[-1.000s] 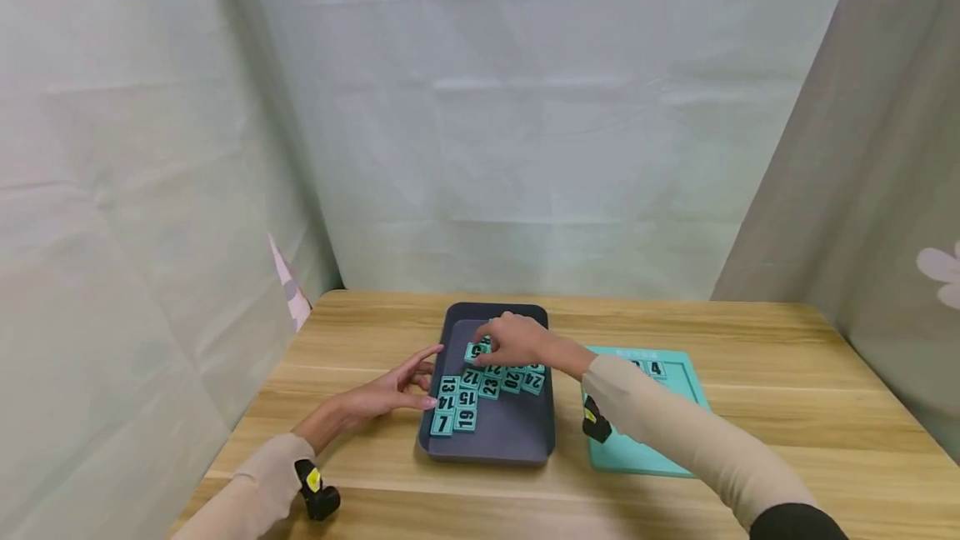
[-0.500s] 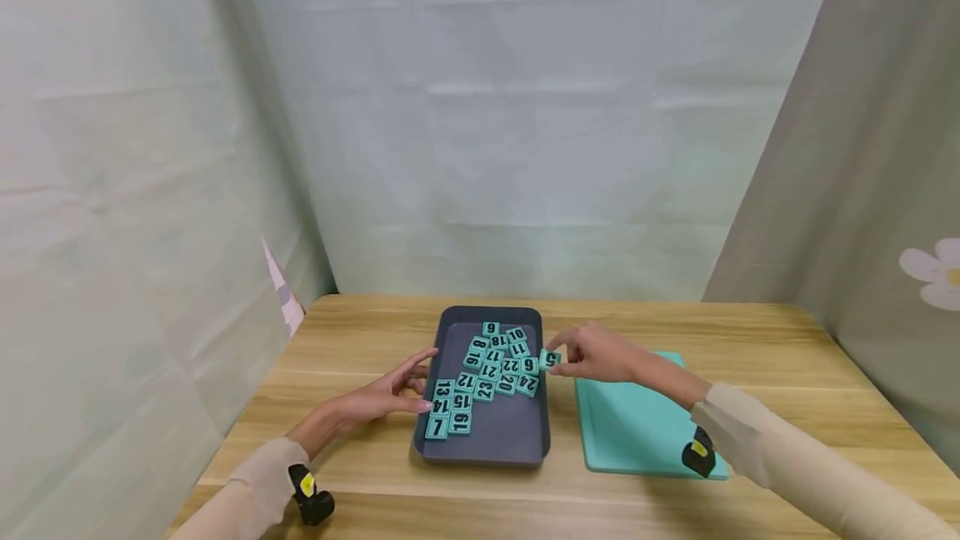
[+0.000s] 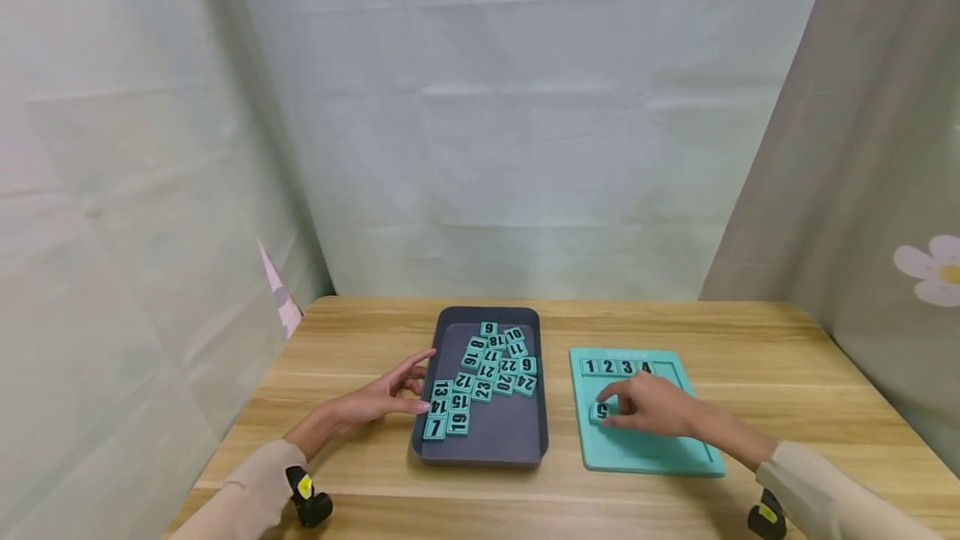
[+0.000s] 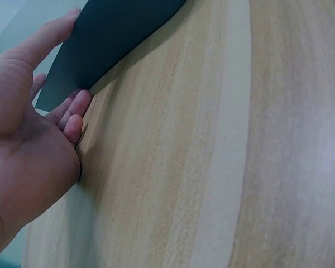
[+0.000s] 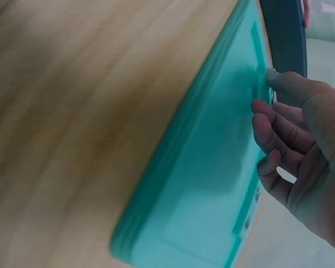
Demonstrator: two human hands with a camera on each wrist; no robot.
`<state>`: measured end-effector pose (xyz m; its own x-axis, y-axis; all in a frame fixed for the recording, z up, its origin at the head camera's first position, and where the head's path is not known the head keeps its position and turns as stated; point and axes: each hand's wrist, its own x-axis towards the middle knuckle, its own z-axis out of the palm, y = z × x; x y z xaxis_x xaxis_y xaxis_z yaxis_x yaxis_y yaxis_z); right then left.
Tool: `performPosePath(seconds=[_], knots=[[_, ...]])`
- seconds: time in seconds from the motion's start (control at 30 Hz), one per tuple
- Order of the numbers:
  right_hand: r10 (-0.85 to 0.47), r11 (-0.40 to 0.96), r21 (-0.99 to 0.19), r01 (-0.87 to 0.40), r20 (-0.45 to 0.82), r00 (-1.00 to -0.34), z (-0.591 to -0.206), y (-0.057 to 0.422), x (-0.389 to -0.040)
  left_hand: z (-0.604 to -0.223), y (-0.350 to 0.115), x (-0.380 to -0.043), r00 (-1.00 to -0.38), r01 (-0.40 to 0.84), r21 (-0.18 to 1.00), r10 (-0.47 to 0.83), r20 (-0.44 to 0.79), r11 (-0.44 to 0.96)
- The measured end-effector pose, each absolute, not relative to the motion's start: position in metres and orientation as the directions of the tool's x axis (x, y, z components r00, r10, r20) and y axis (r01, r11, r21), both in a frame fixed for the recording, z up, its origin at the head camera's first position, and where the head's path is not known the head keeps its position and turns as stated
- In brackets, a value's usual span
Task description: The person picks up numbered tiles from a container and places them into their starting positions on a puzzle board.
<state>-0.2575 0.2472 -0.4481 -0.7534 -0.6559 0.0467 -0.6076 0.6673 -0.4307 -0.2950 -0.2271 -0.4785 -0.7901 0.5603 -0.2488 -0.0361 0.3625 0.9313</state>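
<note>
My right hand (image 3: 651, 407) pinches a teal number tile (image 3: 599, 412) marked 5 between thumb and fingers. It is over the left part of a teal tray-like board (image 3: 652, 457), below a row of tiles (image 3: 617, 367) reading 1, 2, 3, 4. The pinched tile's number appears upside down in the head view. At the left side of a dark grey tray (image 3: 498, 440), my left hand (image 3: 378, 397) rests spread, its thumb and index finger touching the tray's edge. In the left wrist view, the other fingers (image 4: 78, 104) bend loosely beside the tray's outer wall.
Several loose number tiles (image 3: 487, 369), turned various ways, lie in the grey tray, with 7, 14, 13, 15 and 19 near its left wall. Tray and board stand side by side on a wooden table (image 3: 360, 473). Pale curtains (image 3: 510, 148) hang behind and beside it.
My right hand has taken the 5 tile out of the grey tray and carried it right, over the teal board. My left hand has stayed at the tray's left edge.
</note>
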Motion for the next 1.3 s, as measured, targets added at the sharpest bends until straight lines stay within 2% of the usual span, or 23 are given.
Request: performPosePath(seconds=[0.23, 0.37, 0.6, 0.73, 0.97, 1.2, 1.3], knots=[[-0.652, 0.658, -0.473, -0.586, 0.033, -0.758, -0.457, 0.255, -0.255, -0.479, -0.227, -0.296, -0.793, -0.032, 0.932, 0.559, -0.244, 0.361], [-0.678, 0.616, -0.527, -0.586, 0.025, -0.735, -0.458, 0.261, -0.26, -0.479, -0.227, -0.296, -0.79, -0.034, 0.931, 0.561, -0.247, 0.362], [-0.795, 0.453, -0.648, -0.612, 0.017, -0.606, -0.458, 0.27, -0.277, -0.48, -0.227, -0.296, -0.79, -0.04, 0.933, 0.561, -0.25, 0.359], [-0.82, 0.418, -0.66, -0.625, 0.023, -0.573, -0.46, 0.27, -0.28, -0.481, -0.227, -0.296, -0.789, -0.04, 0.932, 0.561, -0.25, 0.359], [-0.781, 0.457, -0.651, -0.606, 0.033, -0.624, -0.461, 0.272, -0.276, -0.482, -0.227, -0.297, -0.794, -0.045, 0.93, 0.553, -0.254, 0.364], [-0.67, 0.594, -0.589, -0.548, 0.015, -0.742, -0.46, 0.279, -0.269, -0.483, -0.228, -0.298, -0.791, -0.036, 0.93, 0.558, -0.25, 0.365], [-0.663, 0.602, -0.592, -0.536, 0.003, -0.748, -0.459, 0.282, -0.269, -0.482, -0.228, -0.298, -0.791, -0.036, 0.93, 0.559, -0.25, 0.365]])
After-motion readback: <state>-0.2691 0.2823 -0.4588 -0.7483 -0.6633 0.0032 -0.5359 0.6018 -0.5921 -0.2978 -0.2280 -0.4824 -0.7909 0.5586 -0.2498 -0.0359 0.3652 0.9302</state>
